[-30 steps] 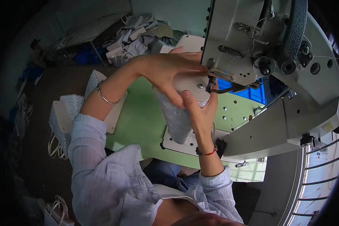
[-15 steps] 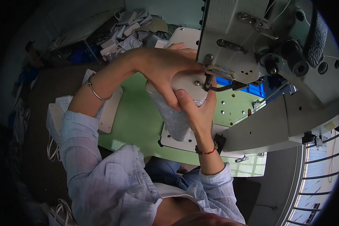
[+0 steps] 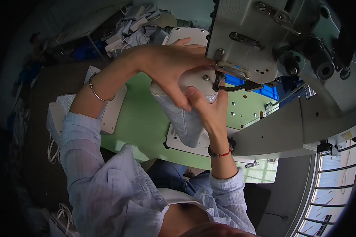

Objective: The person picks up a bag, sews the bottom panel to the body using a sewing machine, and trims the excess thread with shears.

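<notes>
A pale, textured bag (image 3: 182,122) with a white flat end panel (image 3: 194,82) and a metal stud is held at the sewing machine's presser foot (image 3: 217,81). The panel's edge lies at the foot; the needle is hard to make out. My left hand (image 3: 168,69) arches over the far side of the panel, its thumb pressing the near edge and some fingers hidden behind the machine head (image 3: 245,43). Gripping the near right side of the bag is my right hand (image 3: 209,108), thumb on the panel rim and fingers partly hidden.
The green table (image 3: 136,106) carries more pale bags, including one beside my left forearm (image 3: 116,110). A heap of bags (image 3: 136,27) lies at the back. Behind the machine sits a blue crate (image 3: 267,91). The grey machine arm (image 3: 273,126) rises on the right.
The bag and both hands have shifted slightly at the presser foot, with the grip kept. The whole view has moved a little as well.
</notes>
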Available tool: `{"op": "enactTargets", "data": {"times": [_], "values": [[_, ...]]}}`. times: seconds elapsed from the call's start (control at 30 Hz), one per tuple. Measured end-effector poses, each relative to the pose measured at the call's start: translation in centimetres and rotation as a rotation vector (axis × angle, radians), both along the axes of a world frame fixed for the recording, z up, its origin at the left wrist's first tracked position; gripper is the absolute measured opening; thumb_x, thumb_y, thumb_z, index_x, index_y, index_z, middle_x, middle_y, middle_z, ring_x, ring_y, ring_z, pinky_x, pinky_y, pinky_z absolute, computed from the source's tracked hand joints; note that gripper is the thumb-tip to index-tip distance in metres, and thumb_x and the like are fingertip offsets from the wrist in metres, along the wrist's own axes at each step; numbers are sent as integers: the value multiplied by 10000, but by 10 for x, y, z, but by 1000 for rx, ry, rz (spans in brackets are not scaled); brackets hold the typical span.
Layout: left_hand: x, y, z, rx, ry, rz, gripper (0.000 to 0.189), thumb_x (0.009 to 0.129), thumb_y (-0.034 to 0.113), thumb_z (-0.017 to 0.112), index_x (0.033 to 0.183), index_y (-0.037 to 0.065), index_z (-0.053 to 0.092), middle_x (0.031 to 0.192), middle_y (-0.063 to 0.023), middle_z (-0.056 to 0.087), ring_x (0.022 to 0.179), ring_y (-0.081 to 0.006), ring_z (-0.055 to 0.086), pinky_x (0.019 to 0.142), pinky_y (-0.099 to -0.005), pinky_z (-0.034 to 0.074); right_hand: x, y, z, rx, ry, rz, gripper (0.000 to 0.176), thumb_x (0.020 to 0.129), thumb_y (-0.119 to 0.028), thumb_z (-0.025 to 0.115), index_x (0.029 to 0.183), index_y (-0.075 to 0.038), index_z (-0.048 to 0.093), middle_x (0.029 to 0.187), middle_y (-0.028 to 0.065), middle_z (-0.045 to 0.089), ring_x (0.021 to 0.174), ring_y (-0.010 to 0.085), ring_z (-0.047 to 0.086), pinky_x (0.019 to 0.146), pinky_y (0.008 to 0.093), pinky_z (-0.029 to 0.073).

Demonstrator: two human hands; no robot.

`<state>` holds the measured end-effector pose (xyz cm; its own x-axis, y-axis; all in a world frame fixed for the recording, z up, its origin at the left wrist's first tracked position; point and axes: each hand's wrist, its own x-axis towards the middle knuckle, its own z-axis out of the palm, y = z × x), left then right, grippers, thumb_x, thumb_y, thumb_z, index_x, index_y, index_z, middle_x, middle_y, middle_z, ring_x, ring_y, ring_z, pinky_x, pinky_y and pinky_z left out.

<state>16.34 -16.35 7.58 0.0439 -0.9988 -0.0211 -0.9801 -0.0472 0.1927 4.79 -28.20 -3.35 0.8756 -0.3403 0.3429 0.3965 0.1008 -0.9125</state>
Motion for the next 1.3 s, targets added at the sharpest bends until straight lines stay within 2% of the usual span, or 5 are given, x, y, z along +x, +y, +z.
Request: {"op": "enactTargets", "data": {"times": [0.33,0.83,1.03,1.1,1.3], "values": [[-13,8,-19,-54,1,-15,1053,569,678,762,1286,-28,453,1271,-135,492,1251,-287,430,1058,-418,255,-1,-29,3,-121,34,241,635,686,-226,726,1232,19,513,1110,113,592,1036,203,543,936,342,425],[-37,38,-17,-199,-107,1,1261,441,590,865,1375,-52,315,1329,-212,444,1233,-375,439,1060,-458,304,1,-54,3,-61,82,485,652,699,-217,695,1278,25,518,1147,84,586,1069,186,522,972,313,397],[-28,58,-26,-317,24,-138,970,442,274,889,1308,78,500,1376,-202,422,1270,-405,417,1032,-493,359,-26,-25,-20,80,-68,208,642,737,-174,716,1299,46,498,1280,126,535,1144,224,524,1019,336,381],[-28,59,-26,-324,41,-110,897,453,256,871,1278,122,544,1387,-171,423,1268,-373,425,1038,-473,356,-43,-11,-26,-102,-253,-223,636,781,-191,704,1328,42,475,1357,195,488,1218,284,505,1054,372,361],[-26,55,-23,-321,106,-108,820,472,252,841,1253,177,602,1375,-155,444,1203,-344,492,987,-448,412,-84,8,-32,-665,-222,-254,669,835,-149,641,1405,68,366,1426,282,386,1314,380,419,1069,410,347]]}}
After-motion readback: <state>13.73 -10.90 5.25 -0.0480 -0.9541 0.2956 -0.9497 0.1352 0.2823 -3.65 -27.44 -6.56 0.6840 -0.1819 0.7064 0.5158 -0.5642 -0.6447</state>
